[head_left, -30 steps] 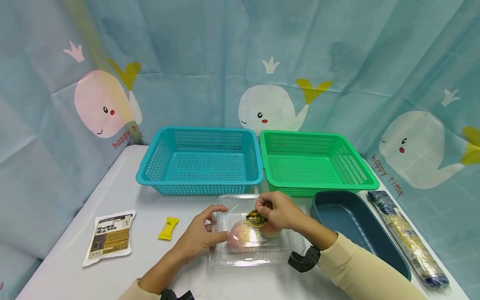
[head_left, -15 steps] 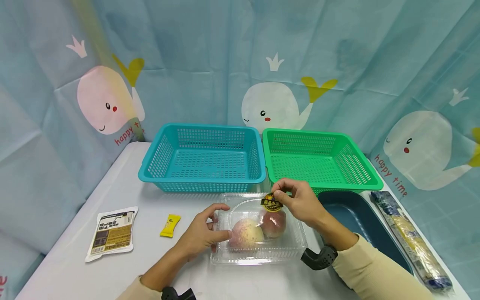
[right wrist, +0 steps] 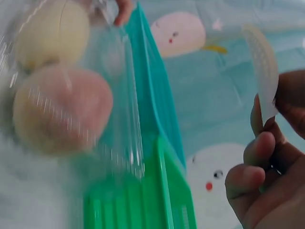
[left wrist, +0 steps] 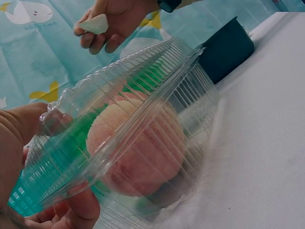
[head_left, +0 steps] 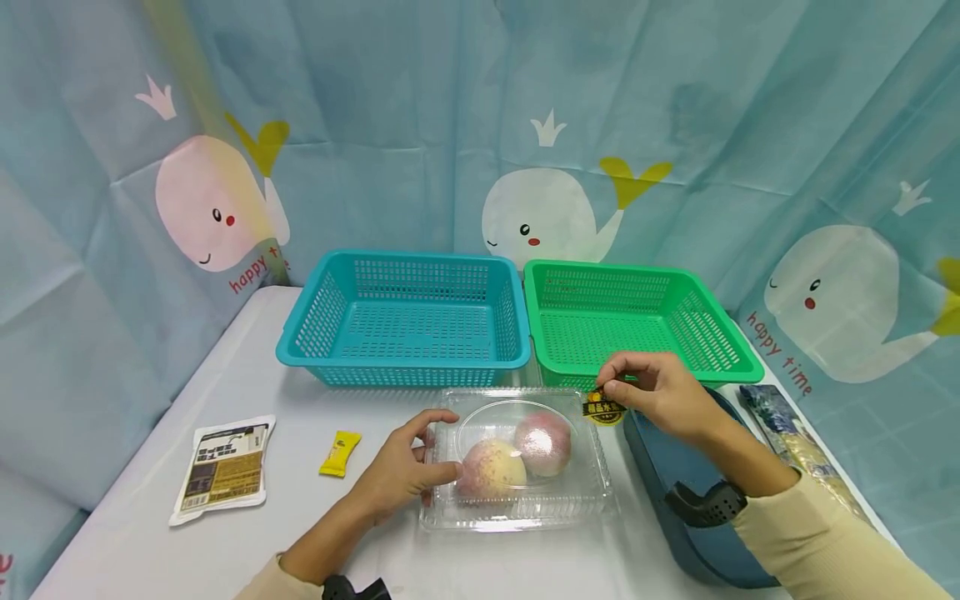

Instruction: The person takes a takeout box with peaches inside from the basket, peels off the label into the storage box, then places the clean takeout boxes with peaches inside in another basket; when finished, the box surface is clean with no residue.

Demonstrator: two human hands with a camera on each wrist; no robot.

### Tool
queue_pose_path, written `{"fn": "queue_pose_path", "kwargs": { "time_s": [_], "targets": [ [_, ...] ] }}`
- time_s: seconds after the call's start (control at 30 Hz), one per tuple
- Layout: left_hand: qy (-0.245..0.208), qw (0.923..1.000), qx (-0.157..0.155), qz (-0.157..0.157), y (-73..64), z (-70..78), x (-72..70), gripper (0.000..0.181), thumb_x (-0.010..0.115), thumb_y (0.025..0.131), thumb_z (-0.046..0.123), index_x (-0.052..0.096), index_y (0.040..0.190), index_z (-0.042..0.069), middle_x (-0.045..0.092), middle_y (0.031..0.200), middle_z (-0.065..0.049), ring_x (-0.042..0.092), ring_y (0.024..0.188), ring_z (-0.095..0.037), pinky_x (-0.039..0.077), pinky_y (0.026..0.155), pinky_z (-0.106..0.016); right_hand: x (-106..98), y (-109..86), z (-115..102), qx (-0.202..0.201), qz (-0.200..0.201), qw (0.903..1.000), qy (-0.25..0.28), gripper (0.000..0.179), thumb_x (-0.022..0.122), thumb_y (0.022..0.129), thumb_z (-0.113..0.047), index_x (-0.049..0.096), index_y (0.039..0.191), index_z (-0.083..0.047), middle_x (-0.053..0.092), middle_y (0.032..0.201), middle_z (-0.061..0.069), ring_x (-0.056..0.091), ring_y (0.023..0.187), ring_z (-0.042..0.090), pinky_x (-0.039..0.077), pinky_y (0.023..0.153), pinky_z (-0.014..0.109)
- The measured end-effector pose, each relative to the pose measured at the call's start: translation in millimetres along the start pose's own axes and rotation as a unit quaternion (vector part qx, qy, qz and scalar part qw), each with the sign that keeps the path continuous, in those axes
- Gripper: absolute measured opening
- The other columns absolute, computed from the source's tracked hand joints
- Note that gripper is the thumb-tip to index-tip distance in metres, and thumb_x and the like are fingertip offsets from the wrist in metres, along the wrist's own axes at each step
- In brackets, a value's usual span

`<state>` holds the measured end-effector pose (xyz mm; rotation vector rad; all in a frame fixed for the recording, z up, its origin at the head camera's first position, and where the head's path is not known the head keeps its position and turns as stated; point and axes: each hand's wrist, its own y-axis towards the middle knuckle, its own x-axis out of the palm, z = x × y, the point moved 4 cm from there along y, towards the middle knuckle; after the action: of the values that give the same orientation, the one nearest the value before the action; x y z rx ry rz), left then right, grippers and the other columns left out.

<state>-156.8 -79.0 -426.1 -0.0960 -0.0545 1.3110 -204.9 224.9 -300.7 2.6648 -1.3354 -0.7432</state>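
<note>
While the left hand (head_left: 397, 469) grips the left edge of a clear plastic clamshell box (head_left: 558, 506) of two peaches (head_left: 543, 446) on the white table (head_left: 472, 568), the right hand (head_left: 663, 398) pinches a black-and-gold sticker (head_left: 604, 409), apart from the box.

The head view looks forward and down from above and behind the left hand (head_left: 405, 471) and right hand (head_left: 663, 396), far enough back to take in the desk (head_left: 570, 567) around them. Each wrist view sits tilted, close by its own hand; both share the clear container (head_left: 540, 508) between the hands and the curtain (head_left: 450, 200) beyond.
</note>
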Motion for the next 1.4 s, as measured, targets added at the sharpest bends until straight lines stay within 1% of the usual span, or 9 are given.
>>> {"fn": "queue_pose_path", "kwargs": {
  "time_s": [0.2, 0.33, 0.47, 0.63, 0.83, 0.97, 1.07, 1.3, 1.4],
  "targets": [
    [0.004, 1.0000, -0.002, 0.002, -0.5, 0.3, 0.0, 0.062, 0.079, 0.074, 0.001, 0.054, 0.129, 0.013, 0.033, 0.101, -0.016, 0.049, 0.061, -0.018, 0.043, 0.039, -0.028, -24.5, -16.7, 1.7, -0.007, 0.001, 1.0000, -0.005, 0.012, 0.052, 0.093, 0.013, 0.060, 0.098, 0.006, 0.058, 0.095, 0.017, 0.064, 0.078, 0.022, 0.056, 0.066, 0.034],
    [0.002, 1.0000, -0.002, 0.002, -0.8, 0.4, 0.4, 0.062, 0.079, 0.074, 0.001, 0.054, 0.130, 0.013, 0.033, 0.101, -0.015, 0.050, 0.062, -0.019, 0.044, 0.039, -0.028, -41.9, -27.6, 3.7, -0.010, 0.014, 0.9997, -0.020, 0.016, 0.051, 0.092, 0.015, 0.062, 0.098, 0.005, 0.060, 0.096, 0.014, 0.062, 0.079, 0.018, 0.054, 0.066, 0.029],
    [0.001, 1.0000, -0.003, 0.002, -0.9, 0.2, 0.9, 0.062, 0.079, 0.074, 0.001, 0.054, 0.130, 0.013, 0.033, 0.100, -0.015, 0.049, 0.060, -0.019, 0.044, 0.039, -0.028, -59.4, -41.9, 8.3, 0.009, 0.037, 0.9976, -0.058, 0.016, 0.053, 0.091, 0.015, 0.063, 0.098, 0.005, 0.060, 0.097, 0.011, 0.060, 0.082, 0.015, 0.052, 0.068, 0.026],
    [0.002, 1.0000, -0.003, 0.003, -0.9, -0.2, 1.1, 0.062, 0.079, 0.074, 0.001, 0.055, 0.129, 0.013, 0.033, 0.100, -0.015, 0.048, 0.059, -0.018, 0.044, 0.039, -0.028, -74.7, -61.2, 19.1, 0.047, 0.042, 0.9941, -0.088, 0.013, 0.053, 0.093, 0.010, 0.063, 0.100, 0.005, 0.061, 0.097, 0.009, 0.059, 0.083, 0.016, 0.052, 0.069, 0.026],
    [0.001, 1.0000, -0.001, 0.001, -0.1, -0.4, -0.2, 0.062, 0.079, 0.074, 0.001, 0.054, 0.130, 0.013, 0.033, 0.101, -0.016, 0.051, 0.063, -0.020, 0.044, 0.039, -0.029, -81.3, -79.7, 45.4, 0.089, 0.040, 0.9907, -0.095, 0.011, 0.054, 0.095, 0.005, 0.063, 0.102, 0.005, 0.062, 0.094, 0.010, 0.060, 0.080, 0.018, 0.052, 0.066, 0.029],
    [0.002, 1.0000, -0.001, 0.001, 0.2, -0.4, -0.7, 0.062, 0.079, 0.075, 0.001, 0.054, 0.130, 0.012, 0.033, 0.101, -0.016, 0.053, 0.064, -0.020, 0.044, 0.040, -0.028, -83.8, -90.2, 66.1, 0.124, 0.044, 0.9847, -0.114, 0.009, 0.056, 0.095, 0.001, 0.063, 0.100, 0.003, 0.062, 0.093, 0.009, 0.061, 0.078, 0.018, 0.053, 0.066, 0.029],
    [0.006, 1.0000, -0.001, 0.003, 0.3, -0.3, -1.0, 0.062, 0.079, 0.075, 0.002, 0.054, 0.130, 0.012, 0.033, 0.101, -0.016, 0.053, 0.064, -0.020, 0.044, 0.040, -0.028, -85.1, -96.9, 80.3, 0.141, 0.038, 0.9811, -0.126, 0.009, 0.057, 0.095, -0.001, 0.064, 0.099, 0.003, 0.062, 0.093, 0.009, 0.060, 0.078, 0.018, 0.053, 0.066, 0.031],
    [0.016, 0.9998, 0.001, 0.006, 0.8, -0.8, -1.7, 0.062, 0.079, 0.075, 0.002, 0.054, 0.130, 0.013, 0.033, 0.100, -0.016, 0.049, 0.061, -0.017, 0.045, 0.040, -0.027, -86.9, -110.3, 114.6, 0.179, -0.006, 0.9749, -0.131, 0.008, 0.058, 0.096, -0.006, 0.064, 0.097, -0.002, 0.062, 0.091, 0.008, 0.059, 0.074, 0.017, 0.053, 0.064, 0.033],
    [0.012, 0.9999, 0.003, 0.005, 1.1, -0.6, -1.7, 0.062, 0.078, 0.075, 0.001, 0.054, 0.130, 0.013, 0.033, 0.099, -0.016, 0.048, 0.059, -0.016, 0.045, 0.040, -0.027, -86.3, -113.1, 125.0, 0.179, -0.022, 0.9758, -0.125, 0.007, 0.058, 0.096, -0.005, 0.064, 0.097, -0.002, 0.063, 0.090, 0.007, 0.059, 0.074, 0.016, 0.053, 0.064, 0.032]
  ]
}}
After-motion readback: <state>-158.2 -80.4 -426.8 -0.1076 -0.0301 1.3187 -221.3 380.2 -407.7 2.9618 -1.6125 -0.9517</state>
